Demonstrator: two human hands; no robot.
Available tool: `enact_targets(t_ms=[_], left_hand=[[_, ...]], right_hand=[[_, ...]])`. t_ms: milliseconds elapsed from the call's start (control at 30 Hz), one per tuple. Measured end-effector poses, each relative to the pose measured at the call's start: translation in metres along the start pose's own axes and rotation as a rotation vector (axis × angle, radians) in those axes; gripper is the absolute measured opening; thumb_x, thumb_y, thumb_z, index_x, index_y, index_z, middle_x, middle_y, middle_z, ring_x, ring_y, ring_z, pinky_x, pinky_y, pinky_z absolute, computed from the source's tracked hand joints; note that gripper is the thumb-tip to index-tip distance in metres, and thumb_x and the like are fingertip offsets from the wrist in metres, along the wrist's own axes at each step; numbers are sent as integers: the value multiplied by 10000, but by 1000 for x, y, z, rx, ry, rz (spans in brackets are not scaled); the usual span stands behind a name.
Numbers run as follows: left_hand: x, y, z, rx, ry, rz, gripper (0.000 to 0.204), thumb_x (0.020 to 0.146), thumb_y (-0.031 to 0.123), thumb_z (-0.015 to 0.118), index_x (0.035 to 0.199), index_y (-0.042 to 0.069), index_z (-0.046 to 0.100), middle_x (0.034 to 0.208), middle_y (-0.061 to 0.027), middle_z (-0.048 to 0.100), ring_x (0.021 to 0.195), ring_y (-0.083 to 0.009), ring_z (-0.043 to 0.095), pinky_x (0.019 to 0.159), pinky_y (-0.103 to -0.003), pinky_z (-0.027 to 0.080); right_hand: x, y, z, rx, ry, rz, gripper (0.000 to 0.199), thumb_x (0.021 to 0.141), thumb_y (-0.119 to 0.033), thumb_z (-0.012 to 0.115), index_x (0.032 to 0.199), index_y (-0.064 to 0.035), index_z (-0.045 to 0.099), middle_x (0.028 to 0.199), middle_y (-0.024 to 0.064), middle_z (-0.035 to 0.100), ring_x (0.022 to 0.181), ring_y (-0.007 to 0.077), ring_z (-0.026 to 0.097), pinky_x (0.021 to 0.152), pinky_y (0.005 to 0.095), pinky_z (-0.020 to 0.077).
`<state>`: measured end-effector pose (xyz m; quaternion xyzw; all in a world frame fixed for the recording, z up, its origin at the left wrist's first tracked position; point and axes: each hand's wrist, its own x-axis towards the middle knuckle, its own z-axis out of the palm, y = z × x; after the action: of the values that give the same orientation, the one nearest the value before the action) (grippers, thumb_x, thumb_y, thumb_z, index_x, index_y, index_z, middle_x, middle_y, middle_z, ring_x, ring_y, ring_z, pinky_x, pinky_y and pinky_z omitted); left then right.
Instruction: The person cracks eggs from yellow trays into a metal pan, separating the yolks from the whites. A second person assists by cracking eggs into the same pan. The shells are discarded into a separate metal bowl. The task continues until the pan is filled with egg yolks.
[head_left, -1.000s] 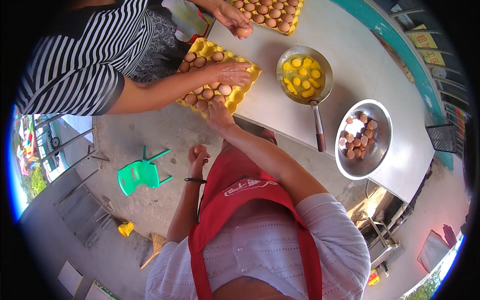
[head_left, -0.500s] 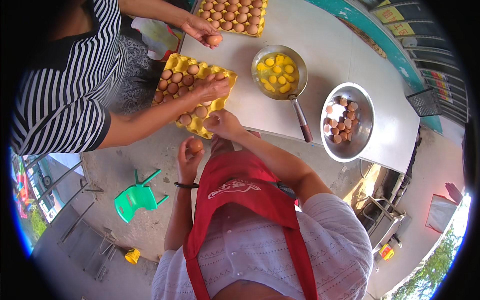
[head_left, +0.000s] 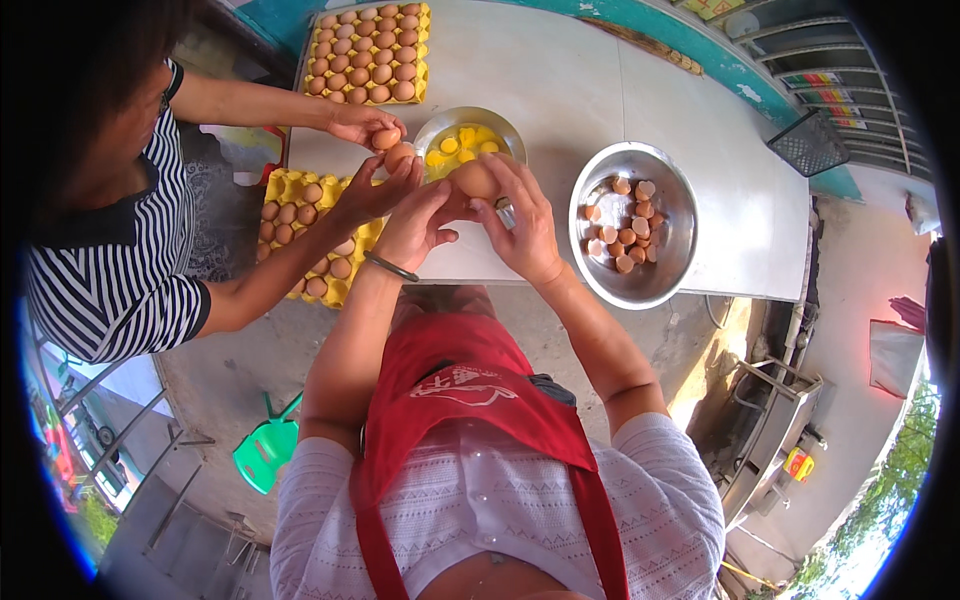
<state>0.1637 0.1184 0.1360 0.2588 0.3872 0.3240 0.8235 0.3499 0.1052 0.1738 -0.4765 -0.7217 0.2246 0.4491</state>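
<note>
My two hands meet in front of me, over the near rim of a metal pan (head_left: 517,133) with yolks and egg white in it. Fingers of my right hand (head_left: 525,225) curl round a brown egg (head_left: 475,179). My left hand (head_left: 408,228) is closed beside it, against a second brown egg that the fingers mostly hide. The pan's handle is hidden behind my hands. Left of them, a yellow egg tray (head_left: 370,238) holds several brown eggs among bare cups. A steel bowl (head_left: 683,245) with broken eggshells (head_left: 627,236) stands to the right.
At my left a person in a striped top (head_left: 120,262) holds a brown egg (head_left: 385,138) and another egg (head_left: 400,156), close to my left hand. A full egg tray (head_left: 424,78) lies at the table's far left. A green chair (head_left: 266,452) stands on the floor.
Both my hands have moved up and together over the pan, the right one leaving the tray with an egg. The co-worker's hands have come together beside mine. The view has shifted.
</note>
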Motion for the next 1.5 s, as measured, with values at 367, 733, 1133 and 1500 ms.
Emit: enact_targets(t_ms=[367,733,1133,1500], left_hand=[[38,18,25,1076,307,724,422,817,229,765,1172,70,600,953,-57,664,881,-230,667,782,-337,494],[51,54,38,1447,202,887,493,746,151,742,1228,165,638,1058,-93,685,980,-294,668,805,-413,553],[52,80,24,1735,117,977,540,729,81,730,1251,177,634,1109,-55,662,1009,-253,650,823,-363,549],[25,127,48,2119,133,1213,460,713,144,751,1153,192,625,974,34,612,900,-160,626,675,-290,542]], right_hand=[[40,71,-42,538,-408,540,499,998,-315,582,1328,55,527,1065,108,672,905,154,618,854,292,499],[71,83,-48,391,-627,374,448,996,-267,580,1352,-1,523,1065,119,687,939,169,615,886,314,489],[79,83,-42,162,-616,154,361,949,-121,602,1292,-16,558,1111,123,649,989,258,638,892,363,503],[96,54,-54,-298,-354,-200,353,896,-63,629,1248,-74,608,1017,102,624,878,312,648,796,374,535]])
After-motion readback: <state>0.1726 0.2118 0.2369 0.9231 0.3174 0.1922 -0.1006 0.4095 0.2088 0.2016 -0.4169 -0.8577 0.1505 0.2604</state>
